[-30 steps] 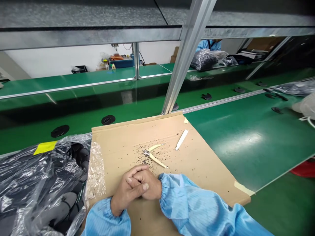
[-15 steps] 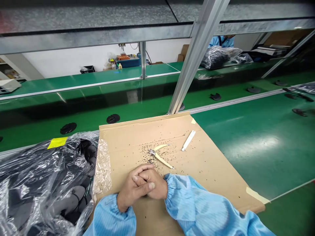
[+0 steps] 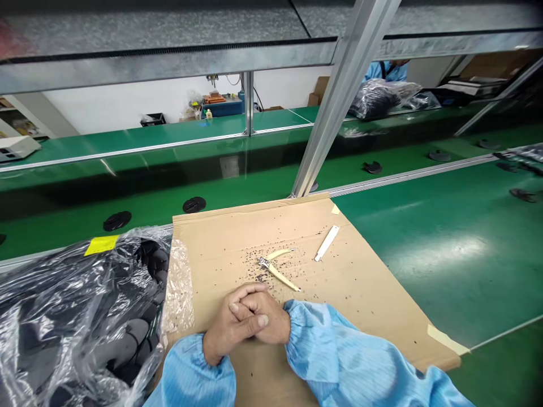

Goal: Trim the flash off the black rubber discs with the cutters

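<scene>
Left hand [image 3: 224, 330] and right hand [image 3: 275, 323] are clasped together, each closed about the other, above the near part of a brown sheet [image 3: 360, 305]; both wrists are covered by elasticated blue sleeves [image 3: 339, 350]. Just beyond the fingers, a pair of nippers [image 3: 280, 276] is laid on the sheet, its two pale yellow handles spread apart and its metal head pointed to the left. Around it, small dark crumbs [image 3: 259, 278] are scattered, most thickly near the head. Farther right, a flat white strip [image 3: 326, 244] is set down at a slant; any marking on it is too small to be read. Two of the sheet's right-hand corners are fixed by cream tape [image 3: 447, 339]. At the left, dark curved pieces [image 3: 134, 330] are held in a clear plastic bag [image 3: 63, 299], to whose top a bright yellow label [image 3: 102, 244] is attached; whatever may be written there cannot be made out. Behind, black rounded pieces [image 3: 117, 221] are spaced along a green belt [image 3: 153, 213], and a metal post [image 3: 326, 130] is seen rising by the sheet's far edge.
</scene>
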The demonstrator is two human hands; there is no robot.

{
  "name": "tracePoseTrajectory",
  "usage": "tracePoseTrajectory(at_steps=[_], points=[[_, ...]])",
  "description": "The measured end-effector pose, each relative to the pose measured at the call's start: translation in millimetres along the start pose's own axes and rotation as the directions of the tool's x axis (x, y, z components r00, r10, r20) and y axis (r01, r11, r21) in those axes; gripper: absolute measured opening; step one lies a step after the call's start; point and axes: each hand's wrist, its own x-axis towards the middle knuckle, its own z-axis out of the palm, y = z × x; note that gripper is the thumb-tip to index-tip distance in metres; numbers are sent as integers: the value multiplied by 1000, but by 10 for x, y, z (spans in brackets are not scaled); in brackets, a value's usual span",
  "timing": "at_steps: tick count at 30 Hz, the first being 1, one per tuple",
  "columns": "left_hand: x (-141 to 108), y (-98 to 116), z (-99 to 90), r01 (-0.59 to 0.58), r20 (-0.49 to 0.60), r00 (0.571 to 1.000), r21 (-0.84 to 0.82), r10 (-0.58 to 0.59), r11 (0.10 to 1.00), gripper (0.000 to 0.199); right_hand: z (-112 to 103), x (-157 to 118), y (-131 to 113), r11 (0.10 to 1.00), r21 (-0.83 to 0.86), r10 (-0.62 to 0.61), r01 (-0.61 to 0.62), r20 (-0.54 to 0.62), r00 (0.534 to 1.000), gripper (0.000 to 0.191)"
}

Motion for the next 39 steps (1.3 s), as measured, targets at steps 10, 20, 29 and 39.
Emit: tracePoseTrajectory(at_steps=[10, 20, 29, 39], points=[[2, 17, 4, 10, -2, 1000, -7, -10, 1000, 56, -3, 2, 6, 1000, 22, -4, 4, 8, 1000, 57], [-9, 13, 5, 16, -4, 1000, -15, -16, 1000, 55, -1, -2, -9, 999, 42, 11, -12, 15, 1000, 56], [-7, 5, -2, 14, -1, 1000, -16, -14, 1000, 55, -20, -1, -36, 998, 47, 33, -35, 29, 999, 57], [17, 1, -10, 7, 20, 1000, -65, -6, 998, 61, -58, -2, -102, 988, 118, 92, -97, 51, 994, 56]])
